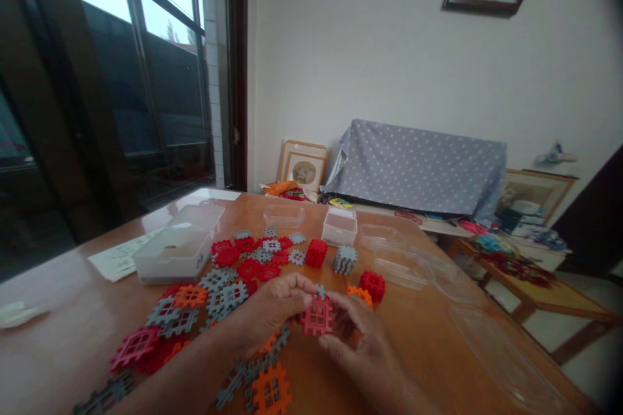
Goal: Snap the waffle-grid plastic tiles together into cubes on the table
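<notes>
Between my two hands, above the table, is a red interlocking plastic tile [318,316] with a window-like lattice in its middle. A bit of grey tile [320,292] shows just behind its top edge. My left hand [280,301] pinches the red tile at its upper left side. The fingers of my right hand [360,337] are curled round its right side, the thumb near the lower corner. An orange stack [361,295] is partly hidden behind my right hand. Loose grey tiles [228,298] lie beside my left forearm, and an orange tile [271,389] lies below my hands.
Neat stacks stand behind my hands: red [316,253], grey [345,259] and another red [372,286]. A lidded plastic box [170,256] rests on paper [114,259] at left. A white box [339,225] and clear trays [402,269] are farther back and right.
</notes>
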Motion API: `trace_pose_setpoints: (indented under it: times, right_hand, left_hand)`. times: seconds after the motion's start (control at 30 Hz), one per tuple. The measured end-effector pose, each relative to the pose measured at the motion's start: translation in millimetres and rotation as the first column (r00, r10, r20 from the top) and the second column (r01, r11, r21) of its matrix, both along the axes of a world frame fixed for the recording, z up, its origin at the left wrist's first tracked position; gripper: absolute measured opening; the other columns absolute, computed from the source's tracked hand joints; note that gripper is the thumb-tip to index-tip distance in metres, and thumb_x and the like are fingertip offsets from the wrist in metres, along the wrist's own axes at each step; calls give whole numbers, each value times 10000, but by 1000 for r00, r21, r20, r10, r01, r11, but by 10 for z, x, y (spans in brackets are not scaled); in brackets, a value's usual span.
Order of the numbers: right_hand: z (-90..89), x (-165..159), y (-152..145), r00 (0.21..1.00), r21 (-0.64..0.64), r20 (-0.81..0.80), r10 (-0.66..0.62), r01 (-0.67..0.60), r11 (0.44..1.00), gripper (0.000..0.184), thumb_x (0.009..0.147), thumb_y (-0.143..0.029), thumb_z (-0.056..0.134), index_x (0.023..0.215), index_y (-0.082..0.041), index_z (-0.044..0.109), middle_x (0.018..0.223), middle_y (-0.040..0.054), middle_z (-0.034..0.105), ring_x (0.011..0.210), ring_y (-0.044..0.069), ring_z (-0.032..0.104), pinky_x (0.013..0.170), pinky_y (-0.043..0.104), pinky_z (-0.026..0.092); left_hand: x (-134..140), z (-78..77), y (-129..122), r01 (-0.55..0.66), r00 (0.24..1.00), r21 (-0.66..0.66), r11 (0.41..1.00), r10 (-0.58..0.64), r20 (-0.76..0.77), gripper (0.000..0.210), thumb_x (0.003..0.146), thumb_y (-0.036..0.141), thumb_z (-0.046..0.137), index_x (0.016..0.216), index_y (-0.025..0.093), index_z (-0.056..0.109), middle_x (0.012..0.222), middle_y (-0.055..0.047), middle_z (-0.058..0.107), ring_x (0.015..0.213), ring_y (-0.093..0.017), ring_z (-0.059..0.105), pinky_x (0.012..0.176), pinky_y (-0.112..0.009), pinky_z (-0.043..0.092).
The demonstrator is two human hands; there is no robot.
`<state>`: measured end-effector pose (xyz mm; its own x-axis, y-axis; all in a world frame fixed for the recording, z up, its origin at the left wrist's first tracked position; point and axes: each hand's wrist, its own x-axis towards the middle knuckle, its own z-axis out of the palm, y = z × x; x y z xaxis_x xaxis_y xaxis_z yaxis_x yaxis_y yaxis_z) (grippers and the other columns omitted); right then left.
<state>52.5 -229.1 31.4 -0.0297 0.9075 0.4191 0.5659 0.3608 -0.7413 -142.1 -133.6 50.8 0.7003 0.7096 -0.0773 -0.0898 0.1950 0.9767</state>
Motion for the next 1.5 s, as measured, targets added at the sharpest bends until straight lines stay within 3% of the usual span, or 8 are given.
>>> trace_pose_setpoints:
  times: [0.23, 0.57, 0.73, 0.93, 1.03, 1.17, 1.3, 1.5]
  right_hand:
    - [43, -5, -27, 996, 69, 58, -65, 61, 996, 555, 807, -177, 701, 1322, -302, 534, 1186, 55, 643, 1029, 229, 629, 860, 363, 530]
    - [-8, 105, 36, 986, 173, 69, -150, 136, 976, 534, 821, -215, 698, 1328, -243, 533, 1168, 83, 642, 1013, 226, 647, 901, 376, 541]
    - [-29, 164, 76, 981, 196, 57, -186, 172, 966, 538, 808, -240, 706, 1324, -238, 553, 1161, 87, 655, 998, 225, 654, 887, 367, 546]
    - [52, 341, 123, 958, 82, -36, -286, 288, 954, 502, 811, -326, 698, 1288, -208, 596, 1110, 86, 686, 942, 223, 658, 792, 339, 550]
    - [115, 556, 163, 915, 37, -123, -385, 392, 919, 488, 823, -396, 682, 1263, -196, 619, 1083, 86, 701, 918, 228, 658, 780, 342, 538]
    - [127, 921, 278, 850, -8, -221, -479, 489, 872, 517, 794, -475, 694, 1220, -187, 648, 1037, 79, 716, 847, 222, 653, 785, 350, 530]
    - [12, 1190, 397, 815, -71, -214, -539, 537, 840, 538, 768, -482, 699, 1196, -159, 664, 962, 70, 702, 788, 214, 632, 744, 341, 512]
    - [-224, 1289, 456, 809, -76, -210, -548, 546, 835, 496, 752, -469, 673, 1130, -152, 714, 720, 3, 601, 663, 190, 550, 651, 317, 451]
  left_hand:
    - [35, 50, -54, 27, 992, -79, 997, -17, 125, 236, 936, 394, 575, 1053, 189, 591, 963, -59, 679, 856, -183, 650, 806, -331, 469]
    - [2, -8, 34, -29, 999, 72, 997, 31, -30, 324, 915, 467, 598, 1045, 172, 630, 981, -72, 705, 864, -178, 629, 794, -303, 445]
    - [-18, 22, 47, 7, 996, 139, 990, 5, -88, 346, 925, 479, 575, 1087, 178, 630, 1030, -74, 723, 887, -184, 641, 830, -318, 454]
    - [-85, -110, 193, -41, 978, 236, 971, 88, -191, 341, 908, 490, 582, 1072, 193, 616, 1046, -74, 740, 897, -188, 654, 823, -315, 457]
    - [-112, -186, 285, -93, 970, 285, 954, 151, -188, 340, 898, 505, 579, 1033, 196, 617, 1012, -67, 743, 861, -183, 647, 773, -296, 453]
    - [-136, -177, 336, -126, 963, 320, 939, 193, -188, 362, 871, 532, 592, 1002, 197, 622, 984, -65, 744, 873, -199, 652, 771, -299, 456]
    - [-157, -127, 333, -119, 956, 360, 925, 205, -211, 374, 875, 551, 568, 975, 195, 625, 969, -53, 736, 878, -203, 650, 805, -316, 455]
    - [-166, -131, 343, -111, 949, 351, 930, 204, -239, 384, 881, 552, 561, 991, 187, 608, 976, -55, 731, 882, -209, 653, 782, -310, 453]
